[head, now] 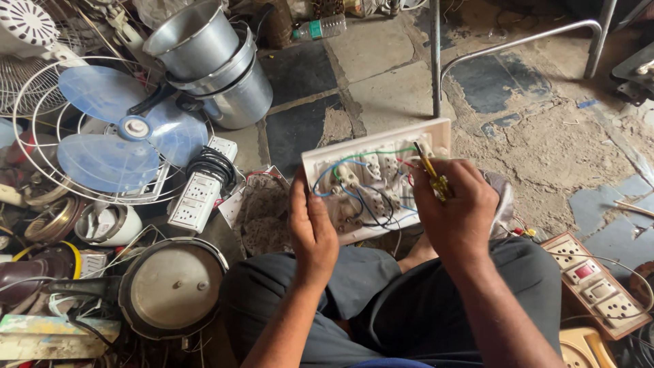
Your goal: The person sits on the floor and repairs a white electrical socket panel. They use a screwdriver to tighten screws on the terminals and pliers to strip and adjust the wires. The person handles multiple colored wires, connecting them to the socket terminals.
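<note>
The left hand clasps the near left edge of a white switchboard panel, held tilted above the person's lap with its wired back facing up. The right hand is clenched around a yellow-handled screwdriver, its tip touching the panel's upper right corner among blue, green and red wires. On the floor to the left lie a blue-bladed fan, stacked metal pots and a white extension board. Another switchboard in a wooden frame lies by the right knee.
</note>
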